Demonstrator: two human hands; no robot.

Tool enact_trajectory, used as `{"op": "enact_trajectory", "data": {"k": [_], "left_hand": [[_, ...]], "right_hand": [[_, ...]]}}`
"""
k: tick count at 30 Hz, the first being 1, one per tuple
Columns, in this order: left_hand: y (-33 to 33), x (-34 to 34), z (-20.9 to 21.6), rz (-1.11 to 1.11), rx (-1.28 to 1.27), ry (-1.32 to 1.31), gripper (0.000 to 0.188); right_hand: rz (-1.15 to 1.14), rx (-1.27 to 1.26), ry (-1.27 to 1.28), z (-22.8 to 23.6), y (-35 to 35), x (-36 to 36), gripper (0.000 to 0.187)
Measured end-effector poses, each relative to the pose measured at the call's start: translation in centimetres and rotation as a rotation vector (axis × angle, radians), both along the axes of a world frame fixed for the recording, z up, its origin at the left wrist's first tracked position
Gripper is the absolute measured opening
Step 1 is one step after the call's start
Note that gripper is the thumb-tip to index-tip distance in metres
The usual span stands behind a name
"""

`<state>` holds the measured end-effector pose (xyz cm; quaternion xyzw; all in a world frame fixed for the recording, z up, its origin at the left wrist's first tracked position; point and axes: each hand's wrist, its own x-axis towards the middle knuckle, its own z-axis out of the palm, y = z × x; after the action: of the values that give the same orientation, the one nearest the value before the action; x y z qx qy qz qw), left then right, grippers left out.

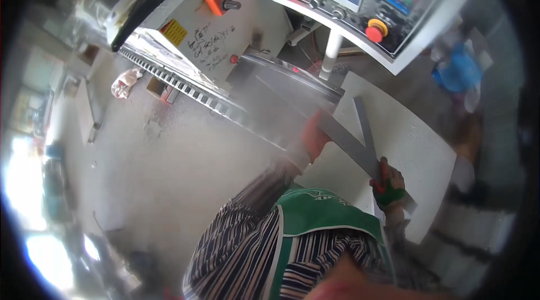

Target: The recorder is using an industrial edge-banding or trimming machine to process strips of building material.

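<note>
A long, flat grey metal strip (351,146) lies slantwise across my front, its far end running toward the machine's metal bed (292,77). My left hand (315,135), in a red glove and somewhat blurred, is closed on the strip's left edge. Nearer to me, my right hand (389,186), in a red and green glove with bare fingertips, grips the strip close to its near end. A second, narrower grey strip (364,125) rests on the white table (427,159), partly behind the first one.
A control panel (337,10) with a screen and a red stop button (376,31) stands on a white post ahead. Left of it is the white machine housing (216,46) with an orange switch box (216,0). A toothed rail (174,81) runs along its base. A blue bag (458,69) is at right.
</note>
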<state>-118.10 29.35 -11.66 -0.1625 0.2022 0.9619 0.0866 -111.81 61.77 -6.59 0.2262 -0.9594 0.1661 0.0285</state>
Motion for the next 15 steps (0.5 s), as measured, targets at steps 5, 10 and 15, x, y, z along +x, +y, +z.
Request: {"op": "enact_trajectory", "data": {"k": [5, 10, 15], "left_hand": [[-2.5, 0.6, 1.0, 0.086, -0.068, 0.173, 0.033], [-3.3, 2.6, 0.0, 0.320, -0.397, 0.146, 0.045], [0.0, 0.4, 0.7, 0.580, -0.447, 0.009, 0.067]], "right_hand": [[0.088, -0.056, 0.040, -1.4, -2.2, -4.8, 0.079], [0.098, -0.040, -0.006, -1.5, -5.0, -8.8, 0.081], [0.104, 0.018, -0.009, -2.3, -6.1, -11.5, 0.081]]}}
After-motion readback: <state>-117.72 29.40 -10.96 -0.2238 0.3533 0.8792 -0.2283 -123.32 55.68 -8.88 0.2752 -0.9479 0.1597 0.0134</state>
